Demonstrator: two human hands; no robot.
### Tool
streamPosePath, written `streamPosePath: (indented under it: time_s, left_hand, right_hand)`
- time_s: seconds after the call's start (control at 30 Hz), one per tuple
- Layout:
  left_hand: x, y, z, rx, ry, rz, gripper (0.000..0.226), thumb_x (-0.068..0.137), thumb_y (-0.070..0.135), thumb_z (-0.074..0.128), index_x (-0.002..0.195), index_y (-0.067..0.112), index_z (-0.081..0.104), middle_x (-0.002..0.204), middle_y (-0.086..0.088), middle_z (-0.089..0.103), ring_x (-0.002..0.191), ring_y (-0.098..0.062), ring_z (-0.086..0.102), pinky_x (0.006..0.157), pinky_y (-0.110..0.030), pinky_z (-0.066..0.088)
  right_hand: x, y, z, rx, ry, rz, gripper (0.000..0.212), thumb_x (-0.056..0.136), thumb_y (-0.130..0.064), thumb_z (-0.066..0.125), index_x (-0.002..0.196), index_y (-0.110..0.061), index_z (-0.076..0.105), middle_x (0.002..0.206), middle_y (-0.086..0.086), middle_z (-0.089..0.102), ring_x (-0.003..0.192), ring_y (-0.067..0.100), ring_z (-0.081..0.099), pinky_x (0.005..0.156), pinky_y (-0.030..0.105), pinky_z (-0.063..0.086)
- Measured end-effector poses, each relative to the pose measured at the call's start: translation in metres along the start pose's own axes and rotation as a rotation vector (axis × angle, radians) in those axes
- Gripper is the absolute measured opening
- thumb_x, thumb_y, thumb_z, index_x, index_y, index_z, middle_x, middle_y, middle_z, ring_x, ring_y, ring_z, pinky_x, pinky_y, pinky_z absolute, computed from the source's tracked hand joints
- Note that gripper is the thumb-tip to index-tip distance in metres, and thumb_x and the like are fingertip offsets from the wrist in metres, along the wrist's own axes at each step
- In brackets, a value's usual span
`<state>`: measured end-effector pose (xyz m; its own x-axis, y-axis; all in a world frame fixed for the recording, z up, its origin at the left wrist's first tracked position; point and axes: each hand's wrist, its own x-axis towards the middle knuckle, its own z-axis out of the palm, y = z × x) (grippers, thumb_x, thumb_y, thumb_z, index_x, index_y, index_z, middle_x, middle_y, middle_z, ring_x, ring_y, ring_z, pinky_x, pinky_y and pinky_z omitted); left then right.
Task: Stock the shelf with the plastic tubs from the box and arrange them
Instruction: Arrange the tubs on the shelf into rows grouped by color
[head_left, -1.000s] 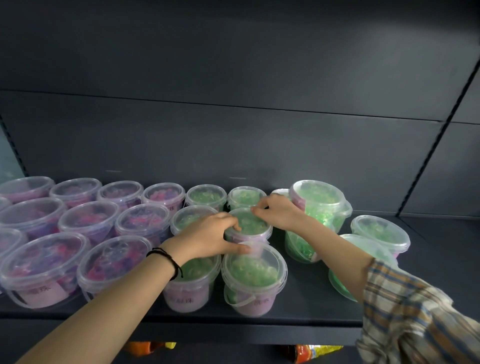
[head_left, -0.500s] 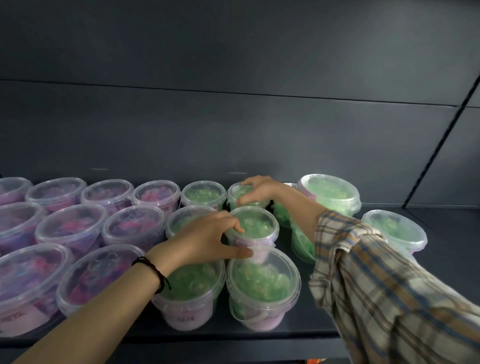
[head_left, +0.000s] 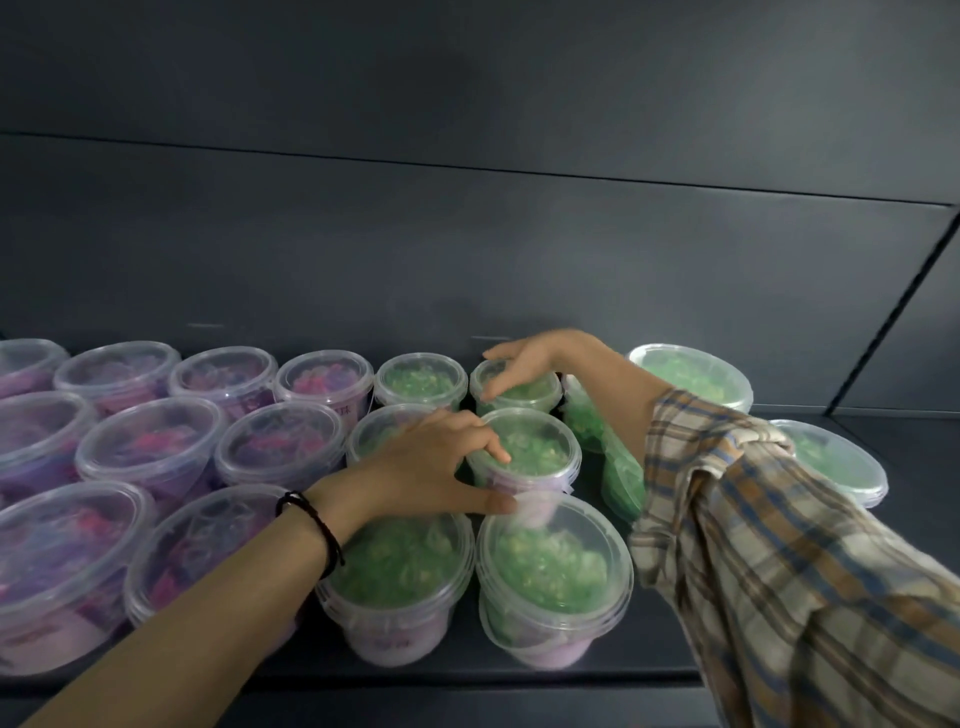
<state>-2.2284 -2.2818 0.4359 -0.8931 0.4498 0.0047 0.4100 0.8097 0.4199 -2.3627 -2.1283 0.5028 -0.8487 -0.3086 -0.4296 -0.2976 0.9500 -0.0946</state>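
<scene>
Clear lidded plastic tubs stand in three rows on the dark shelf. Pink-filled tubs fill the left half, green-filled ones the middle and right. My left hand grips the middle-row green tub, fingers on its lid and thumb along its near side. My right hand reaches to the back row and rests bent fingers on the rim of the rear green tub. In front stand two green tubs.
To the right a stacked green tub stands tall, with a tilted green tub below my right arm and another further right. The shelf's back panel rises close behind the tubs. A slanted upright borders the right.
My right hand has moved from the middle-row green tub back to the rear green tub. My left hand has kept its grip. The view has come closer and shifted right.
</scene>
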Motion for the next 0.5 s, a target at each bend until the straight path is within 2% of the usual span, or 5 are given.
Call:
streamPosePath:
  time_s: [0.1,0.23,0.33,0.4,0.5]
  left_hand:
    - [-0.003,0.001,0.001,-0.029,0.015,0.011,0.063,0.063,0.085,0.051,0.112,0.047,0.053,0.122,0.024,0.044,0.121,0.0,0.035,0.108,-0.038,0.032]
    - [-0.003,0.002,0.001,-0.03,0.014,0.005,0.064,0.063,0.085,0.051,0.113,0.046,0.053,0.122,0.023,0.043,0.122,0.0,0.034,0.109,-0.037,0.03]
    - [-0.005,0.004,0.0,-0.033,0.011,0.002,0.067,0.062,0.084,0.049,0.115,0.045,0.053,0.124,0.023,0.042,0.124,0.0,0.032,0.11,-0.037,0.028]
    - [-0.005,0.005,0.0,-0.038,0.014,0.005,0.067,0.063,0.083,0.049,0.117,0.044,0.053,0.125,0.022,0.042,0.124,0.0,0.031,0.11,-0.036,0.027]
    - [-0.007,0.007,-0.001,-0.041,0.02,0.007,0.062,0.067,0.079,0.054,0.118,0.042,0.053,0.124,0.022,0.042,0.123,0.0,0.031,0.109,-0.034,0.027]
  right_hand:
    - [-0.002,0.001,-0.006,-0.042,-0.028,-0.003,0.087,0.083,-0.052,0.067,0.152,-0.021,0.025,0.159,0.002,0.023,0.141,0.028,0.032,0.107,0.043,0.039]
    - [0.004,-0.004,0.001,-0.097,0.191,0.154,0.081,0.084,-0.074,0.046,0.135,-0.011,0.05,0.138,0.003,0.051,0.118,0.028,0.055,0.082,0.035,0.045]
    - [0.008,-0.005,0.003,-0.178,0.318,0.223,0.073,0.086,-0.078,0.031,0.114,-0.016,0.059,0.123,0.001,0.059,0.103,0.024,0.059,0.076,0.031,0.042]
    - [0.004,-0.003,0.0,-0.165,0.297,0.21,0.071,0.084,-0.08,0.033,0.103,-0.016,0.057,0.12,0.001,0.06,0.097,0.023,0.057,0.079,0.032,0.044]
    - [0.004,0.005,-0.005,-0.089,0.122,0.056,0.082,0.081,-0.069,0.057,0.139,-0.013,0.044,0.146,0.004,0.045,0.126,0.026,0.049,0.101,0.038,0.043]
